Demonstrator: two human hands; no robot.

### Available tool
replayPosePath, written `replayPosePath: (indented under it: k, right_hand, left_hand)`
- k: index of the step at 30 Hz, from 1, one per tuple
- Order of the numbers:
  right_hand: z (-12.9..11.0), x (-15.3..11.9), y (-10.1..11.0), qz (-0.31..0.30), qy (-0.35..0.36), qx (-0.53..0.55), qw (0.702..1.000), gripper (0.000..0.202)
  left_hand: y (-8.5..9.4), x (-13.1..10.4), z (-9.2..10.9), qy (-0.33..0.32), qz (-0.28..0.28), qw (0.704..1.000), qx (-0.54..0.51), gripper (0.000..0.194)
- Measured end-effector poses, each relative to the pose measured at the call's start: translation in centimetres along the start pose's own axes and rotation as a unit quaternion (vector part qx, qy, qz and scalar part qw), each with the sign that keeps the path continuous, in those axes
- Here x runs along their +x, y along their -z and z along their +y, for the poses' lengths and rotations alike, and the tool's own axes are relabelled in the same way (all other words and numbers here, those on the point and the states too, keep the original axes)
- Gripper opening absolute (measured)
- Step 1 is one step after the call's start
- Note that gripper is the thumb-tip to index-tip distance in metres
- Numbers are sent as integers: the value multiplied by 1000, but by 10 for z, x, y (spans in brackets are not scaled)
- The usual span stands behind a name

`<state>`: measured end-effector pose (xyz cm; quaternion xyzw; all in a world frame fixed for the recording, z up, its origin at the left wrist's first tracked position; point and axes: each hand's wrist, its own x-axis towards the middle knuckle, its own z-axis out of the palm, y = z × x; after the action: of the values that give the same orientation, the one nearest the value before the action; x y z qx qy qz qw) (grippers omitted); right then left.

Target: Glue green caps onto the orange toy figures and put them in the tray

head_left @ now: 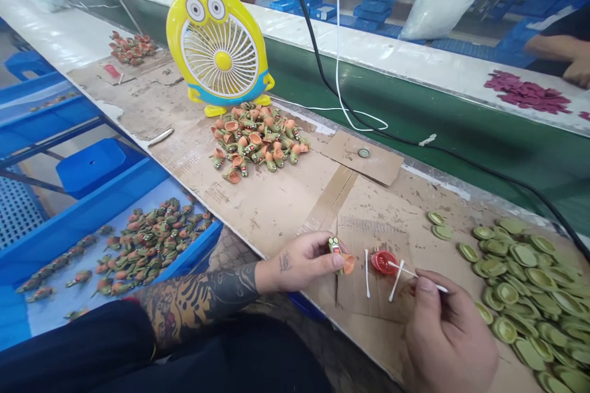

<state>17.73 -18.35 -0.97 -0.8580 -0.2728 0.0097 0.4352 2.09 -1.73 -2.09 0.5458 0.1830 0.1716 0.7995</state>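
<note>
Right hand (445, 334), nearest the camera, pinches a cotton swab (417, 275) whose long axis runs left, its tip in the red paint cap (383, 261) on the worktop (276, 202). Left hand (302, 261) is closed on a small figurine (340, 255), orange cone end pointing right toward the cap. Blue tray (69, 227) at left holds more figurines.
</note>
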Motion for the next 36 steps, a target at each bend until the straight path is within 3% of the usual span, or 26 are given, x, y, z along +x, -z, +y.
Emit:
replayPosePath:
  k: [4, 7, 11, 15, 19, 21, 23, 27, 33, 36]
  right_hand:
    - [-19, -11, 3, -8, -37, 225, 974, 23]
    - [-25, -16, -1, -63, -35, 282, 957, 22]
    - [-20, -17, -9, -112, 5, 228, 967, 21]
    - [-19, -14, -14, -107, 36, 182, 977, 21]
    - [-21, -16, -13, -121, 42, 202, 971, 18]
    - [-18, -17, -10, -115, 26, 241, 963, 18]
    - [-13, -15, -6, -73, -15, 267, 961, 21]
    - [-1, -6, 0, 20, -90, 202, 975, 29]
    - [6, -6, 4, 2, -117, 151, 982, 42]
    - [15, -13, 12, 30, -132, 149, 980, 41]
  left_hand:
    - [0, 0, 0, -2, -3, 1000, 7, 48]
    - [-1, 0, 0, -6, -3, 1000, 1, 47]
    - [-1, 0, 0, -13, -14, 1000, -6, 46]
    - [-1, 0, 1, -12, -20, 1000, -7, 48]
    - [1, 0, -2, -22, -35, 999, -8, 48]
    - [2, 1, -3, -25, -41, 999, -8, 47]
    - [3, 1, -3, -28, -44, 999, -8, 46]
    - [4, 1, -3, -29, -47, 998, -6, 46]
    - [4, 2, -5, -21, -43, 999, -16, 45]
    - [4, 2, -5, -18, -32, 999, -14, 46]
